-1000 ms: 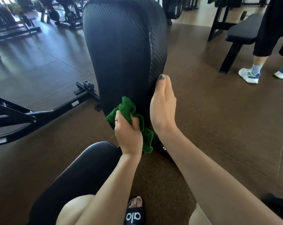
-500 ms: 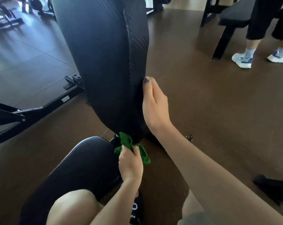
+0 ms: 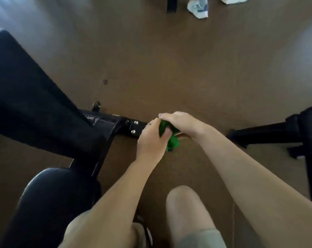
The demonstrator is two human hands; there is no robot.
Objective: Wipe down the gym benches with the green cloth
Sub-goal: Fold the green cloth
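Note:
The green cloth is bunched between both hands, low over the brown floor to the right of the bench. My left hand grips it from the left with the thumb across it. My right hand curls over its top. The black bench backrest slants across the left side, and the black seat pad lies at the lower left. The black metal frame with two bolts sits just left of my hands. The frame is blurred.
Another black bench or machine stands at the right edge. A person's white sneakers are at the top on the floor, beside a black bench leg. My knees fill the bottom of the view.
The view swung down and right off the backrest. My right hand left the backrest edge and came onto the cloth, which my left hand carried away from the pad.

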